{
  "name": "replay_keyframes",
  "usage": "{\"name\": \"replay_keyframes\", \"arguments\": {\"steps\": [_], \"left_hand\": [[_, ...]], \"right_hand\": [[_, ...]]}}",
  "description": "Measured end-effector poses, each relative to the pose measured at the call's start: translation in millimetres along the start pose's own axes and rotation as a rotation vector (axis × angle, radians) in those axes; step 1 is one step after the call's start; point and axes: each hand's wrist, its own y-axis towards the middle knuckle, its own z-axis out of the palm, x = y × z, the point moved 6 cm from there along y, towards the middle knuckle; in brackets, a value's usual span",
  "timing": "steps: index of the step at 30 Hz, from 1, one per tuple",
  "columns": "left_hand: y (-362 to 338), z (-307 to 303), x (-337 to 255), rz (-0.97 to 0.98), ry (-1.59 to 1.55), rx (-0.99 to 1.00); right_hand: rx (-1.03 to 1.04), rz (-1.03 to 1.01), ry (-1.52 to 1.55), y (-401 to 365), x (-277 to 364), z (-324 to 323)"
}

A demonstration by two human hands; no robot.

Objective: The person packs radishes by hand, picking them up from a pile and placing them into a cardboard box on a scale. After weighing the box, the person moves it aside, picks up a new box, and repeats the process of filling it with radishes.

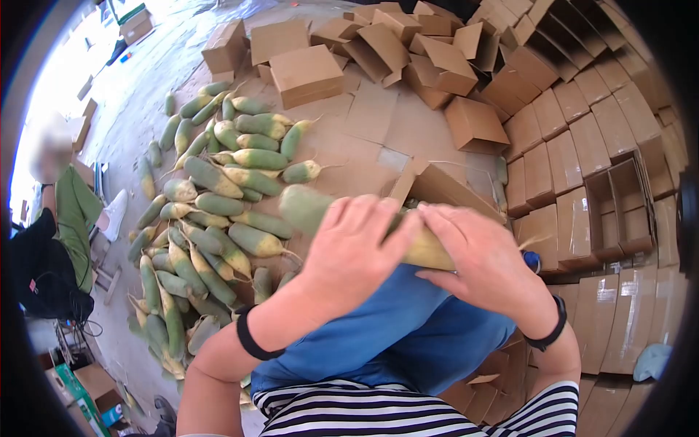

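Note:
A large green radish (426, 251) lies crosswise in front of my lap, its rounded green end to the left and its thin root tip to the right. My left hand (357, 240) is wrapped over its green half, fingers on top. Around the paler half closes my right hand (477, 251), its thumb underneath. Just beyond my hands stands an open cardboard box (455, 191), its inside mostly hidden by them. A big heap of green radishes (211, 204) spreads over the floor to the left of my hands.
Rows of cardboard boxes (571, 160) are stacked along the right side. More boxes (408, 44) lie jumbled at the back. On the left a person in green trousers (76, 204) sits beyond the heap. Flattened cardboard (357, 120) covers part of the floor.

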Motion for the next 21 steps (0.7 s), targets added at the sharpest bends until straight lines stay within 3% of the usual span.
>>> {"name": "replay_keyframes", "arguments": {"steps": [2,5,7,9,11,21], "left_hand": [[12.7,-4.3,-15.7,0.095,0.073,-0.102],[20.2,-13.1,-25.0,0.070,0.046,-0.112],[7.4,-18.7,-25.9,-0.049,-0.273,0.081],[-7.6,-2.8,-32.5,-0.031,-0.327,0.165],[-19.5,21.4,-35.1,-0.045,-0.286,0.266],[-17.2,29.1,-26.4,-0.044,-0.177,0.184]], "right_hand": [[0.225,0.300,0.124,-7.7,-24.8,18.4],[0.102,0.276,0.019,-30.6,-58.6,8.0],[0.153,0.377,-0.020,-53.2,-85.7,8.2],[0.287,0.490,-0.133,-84.2,-123.3,28.4],[0.339,0.527,-0.117,-107.5,-153.7,52.2],[0.456,0.556,0.137,-144.1,-234.0,179.0]]}}
